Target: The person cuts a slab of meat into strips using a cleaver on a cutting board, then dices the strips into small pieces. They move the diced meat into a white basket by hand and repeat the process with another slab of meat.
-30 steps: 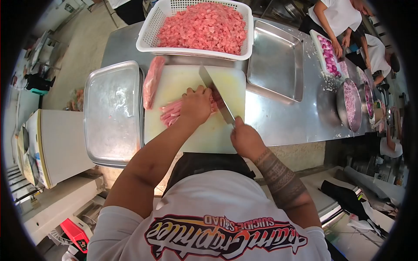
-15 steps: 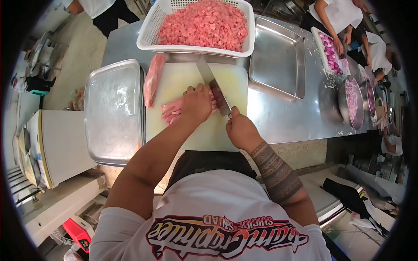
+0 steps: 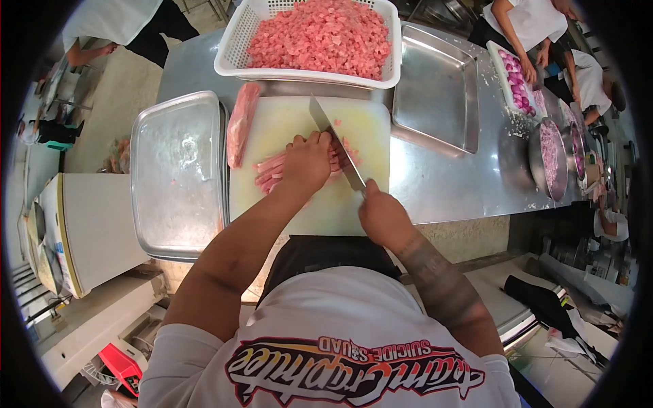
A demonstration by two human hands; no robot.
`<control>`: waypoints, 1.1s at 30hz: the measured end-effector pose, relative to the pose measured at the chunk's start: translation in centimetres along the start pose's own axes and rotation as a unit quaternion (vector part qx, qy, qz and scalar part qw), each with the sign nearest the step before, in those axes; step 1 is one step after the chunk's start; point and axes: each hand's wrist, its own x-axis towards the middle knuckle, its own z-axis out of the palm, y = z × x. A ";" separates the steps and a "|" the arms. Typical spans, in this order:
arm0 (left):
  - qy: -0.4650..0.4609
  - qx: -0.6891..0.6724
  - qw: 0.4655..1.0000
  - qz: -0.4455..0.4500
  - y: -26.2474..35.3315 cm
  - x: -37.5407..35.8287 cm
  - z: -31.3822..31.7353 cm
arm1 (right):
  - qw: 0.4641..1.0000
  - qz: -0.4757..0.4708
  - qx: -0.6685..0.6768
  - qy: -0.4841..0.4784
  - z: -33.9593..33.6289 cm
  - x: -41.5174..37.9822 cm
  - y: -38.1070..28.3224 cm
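Observation:
My left hand (image 3: 307, 161) has its fingers curled down on a bundle of raw pink meat strips (image 3: 270, 173), holding them against the white cutting board (image 3: 299, 115). My right hand (image 3: 385, 216) grips the handle of a broad kitchen knife (image 3: 348, 163). The blade slants up and to the left, right beside my left fingertips, across the end of the strips. Small cut meat pieces (image 3: 352, 148) lie to the right of the blade. A long uncut piece of meat (image 3: 242, 126) rests along the board's left edge.
Behind the board stands a white perforated basket (image 3: 228, 61) heaped with diced meat. Metal trays flank it: one (image 3: 178, 234) at left, a deep one (image 3: 435, 88) at right. Farther right, a co-worker's hands (image 3: 529, 68) are at a tray of purple onions (image 3: 515, 81), near bowls (image 3: 552, 163).
The knife and my right hand have shifted slightly right and down, and cut bits now show right of the blade. My left hand stays put. A person at upper left has moved farther left.

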 end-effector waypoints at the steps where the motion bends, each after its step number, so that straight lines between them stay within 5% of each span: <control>1: -0.002 -0.007 1.000 -0.002 -0.1 0.0 0.0 | 1.000 -0.007 0.005 0.019 0.5 1.7 -0.5; 9: 0.021 -0.026 0.999 -0.020 0.2 -0.2 -0.3 | 0.999 0.027 -0.001 -0.032 -5.8 -4.3 -3.7; 12: 0.005 -0.024 0.999 -0.023 0.2 0.0 -0.4 | 1.000 0.005 0.002 0.010 1.8 0.6 -0.3; 15: 0.013 -0.033 0.999 -0.030 0.0 -0.2 -0.1 | 0.997 -0.042 0.017 0.056 1.5 3.8 -1.5; 21: 0.014 -0.044 0.998 -0.034 -0.5 -0.2 0.7 | 1.000 0.004 0.012 -0.008 -4.8 -3.5 -3.7; 25: 0.003 -0.048 0.998 -0.039 -0.2 -0.1 0.3 | 0.997 -0.024 0.023 0.063 3.5 1.7 -1.6; 33: 0.059 -0.030 0.998 -0.014 -1.3 -1.1 -0.3 | 0.998 0.053 0.026 0.036 1.8 0.1 -0.4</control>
